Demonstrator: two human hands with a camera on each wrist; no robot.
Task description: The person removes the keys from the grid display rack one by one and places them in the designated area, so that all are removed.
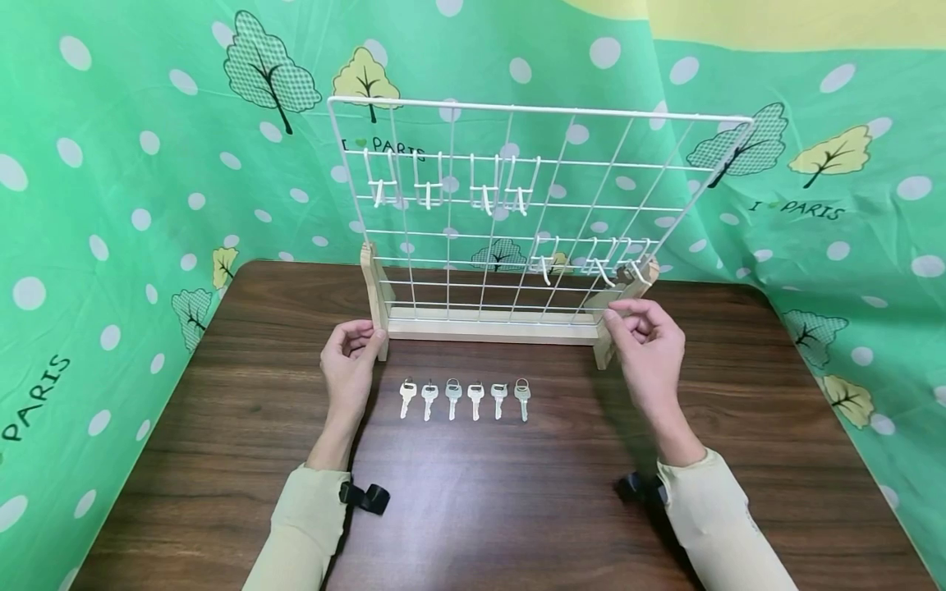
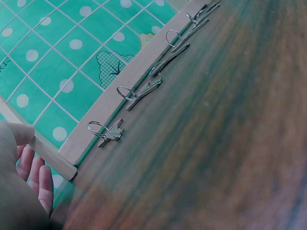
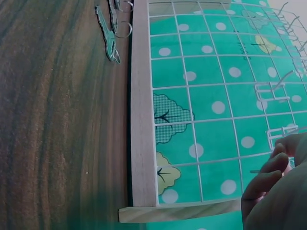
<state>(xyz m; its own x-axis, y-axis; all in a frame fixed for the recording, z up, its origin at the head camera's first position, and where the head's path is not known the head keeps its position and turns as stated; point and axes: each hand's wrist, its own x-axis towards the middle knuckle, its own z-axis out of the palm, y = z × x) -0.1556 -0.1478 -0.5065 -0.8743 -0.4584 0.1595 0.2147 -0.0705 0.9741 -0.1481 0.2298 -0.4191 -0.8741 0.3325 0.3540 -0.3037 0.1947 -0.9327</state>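
A white wire grid rack (image 1: 488, 205) stands upright on a wooden base, its two wooden legs at the sides. My left hand (image 1: 349, 365) pinches the left leg (image 1: 378, 300), thumb on the near side; the left wrist view shows its other fingers beyond the leg. My right hand (image 1: 654, 353) has its thumb and curled fingers at the right leg (image 1: 603, 349), seemingly gripping it, though the fingers hide the contact. Several keys (image 1: 475, 402) with small rings lie in a row on the table before the base rail (image 1: 491, 328).
White hooks (image 1: 429, 193) hang on the upper left of the grid, and more hooks (image 1: 545, 267) on its lower right. The brown wooden table (image 1: 473, 509) carries the rack near its back edge. A green patterned cloth (image 1: 148, 123) hangs behind and at both sides.
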